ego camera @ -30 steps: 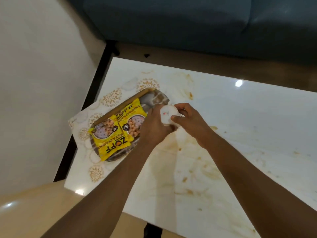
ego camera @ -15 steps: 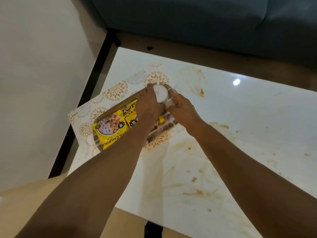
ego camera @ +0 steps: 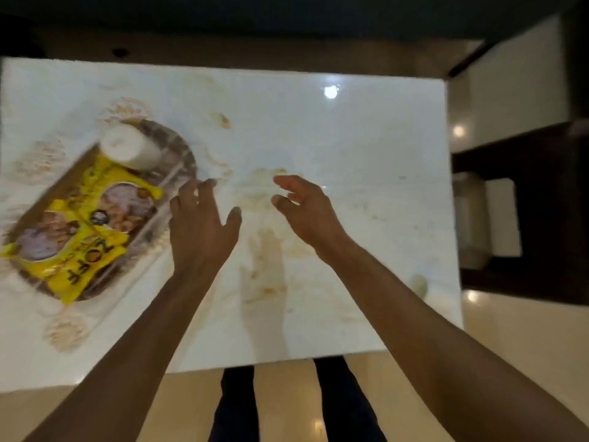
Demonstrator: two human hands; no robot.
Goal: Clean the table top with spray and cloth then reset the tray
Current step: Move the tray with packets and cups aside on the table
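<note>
- Head view: both hands hover over the white counter point(ego camera: 350, 138), empty and released. The left hand point(ego camera: 200, 228) has its fingers spread and relaxed; the right hand point(ego camera: 306, 208) has its fingers loosely bent, gripping nothing.
- The two hands are near each other but apart, with bare counter between them.
- Just to the left of the left hand lies the oval tray point(ego camera: 178, 154), its near rim close to that hand's fingertips; whether they touch it cannot be told through the blur.
- In the tray lie two yellow snack packets point(ego camera: 79, 263), overlapping, left of the left hand.
- A white cup point(ego camera: 130, 148) stands at the far end of the tray, beyond and left of the left hand.
- The tray sits on a patterned mat point(ego camera: 63, 333) with gold medallions.
- Brown stains point(ego camera: 267, 291) mark the counter below and between the hands, and another spot point(ego camera: 223, 119) lies beyond them.
- The person's dark trouser legs point(ego camera: 236, 409) show under the near counter edge.
</note>
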